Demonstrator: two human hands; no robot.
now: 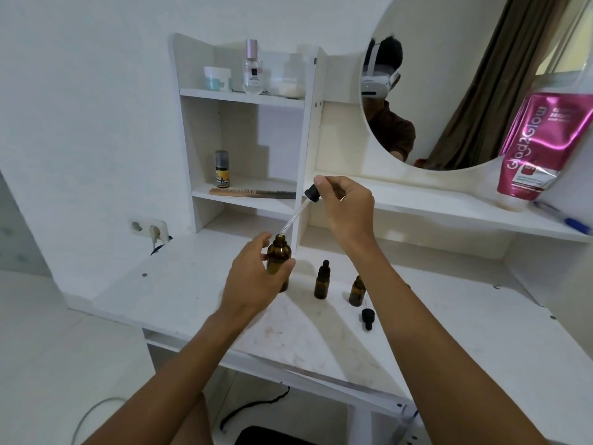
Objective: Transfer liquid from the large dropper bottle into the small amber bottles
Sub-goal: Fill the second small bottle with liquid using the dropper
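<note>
My left hand (256,277) grips the large amber bottle (279,252), which stands open on the white table (199,284). My right hand (345,203) pinches the black bulb of the dropper (301,207); its glass pipette slants down with the tip at the large bottle's mouth. To the right stand two small amber bottles: one (322,281) with its black dropper cap on, the other (357,291) open. A loose black dropper cap (367,318) lies on the table in front of the open one.
A shelf unit (247,94) behind holds a perfume bottle (253,69), a jar, a small yellow-labelled bottle (222,170) and a comb (250,192). A round mirror (465,81), a pink tube (542,149) and a pen (564,220) are on the right. A wall socket (149,228) is at left.
</note>
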